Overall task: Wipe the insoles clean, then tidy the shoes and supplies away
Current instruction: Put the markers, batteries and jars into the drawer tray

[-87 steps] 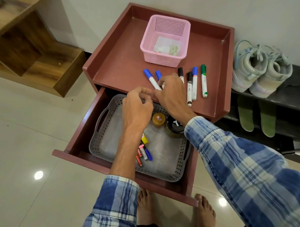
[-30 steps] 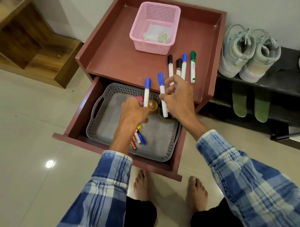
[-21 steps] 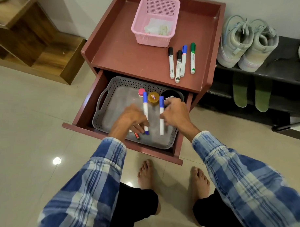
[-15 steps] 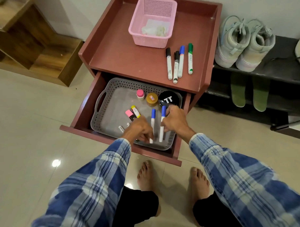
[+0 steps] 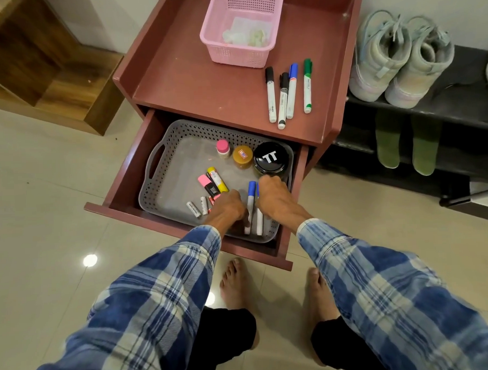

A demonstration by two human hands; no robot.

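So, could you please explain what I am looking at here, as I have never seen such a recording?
There is no machine: a person wears a camera on the head, and this single picture looks down at their own arms in checked sleeves. Below them a drawer stands open with a grey tray in it. The left hand and right hand each rest on one of two blue markers lying in the tray; whether the fingers grip them is hidden. The tray also holds jars, highlighters and batteries. On the cabinet top are a pink basket and four more markers. To the right, shoes stand on a rack, green insoles beneath them.
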